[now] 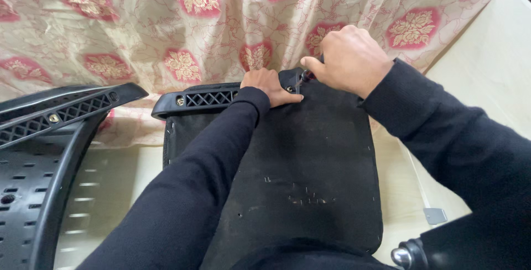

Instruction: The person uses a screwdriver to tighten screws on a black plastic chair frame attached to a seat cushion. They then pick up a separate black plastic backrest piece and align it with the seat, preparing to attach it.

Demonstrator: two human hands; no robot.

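**Screwdriver on the bracket screw, both hands at the far edge of the seat**

At the far edge of the black seat base [310, 159], your two hands meet over the black plastic bracket [210, 98] that runs along it. Your left hand [269, 86] lies flat on the bracket, fingers stretched out and pressed down, holding nothing; its fingertips point right, toward the screw [289, 89]. Your right hand [349, 60] is curled into a fist around the handle of a screwdriver [304, 77], which is almost wholly hidden inside the grip; only the short dark shaft shows, slanting down and left from the fist so that its tip sits on the screw. That screw lies just beside your left fingertips, between the two hands.

Further left along the same bracket, a second screw [180, 100] sits near its rounded end, beside a latticed opening. The seat base lies with its underside up, dusty and marked with small staples, stretching from the bracket back toward you under your forearms.

On the left, well apart from your hands, a black plastic chair back [33, 181] with slotted holes rests on the pale surface [116, 176]. Beyond the seat, a cream cloth with red floral patches [182, 26] covers the far side. Near the lower right corner, a chrome caster stem [402, 255] shows.
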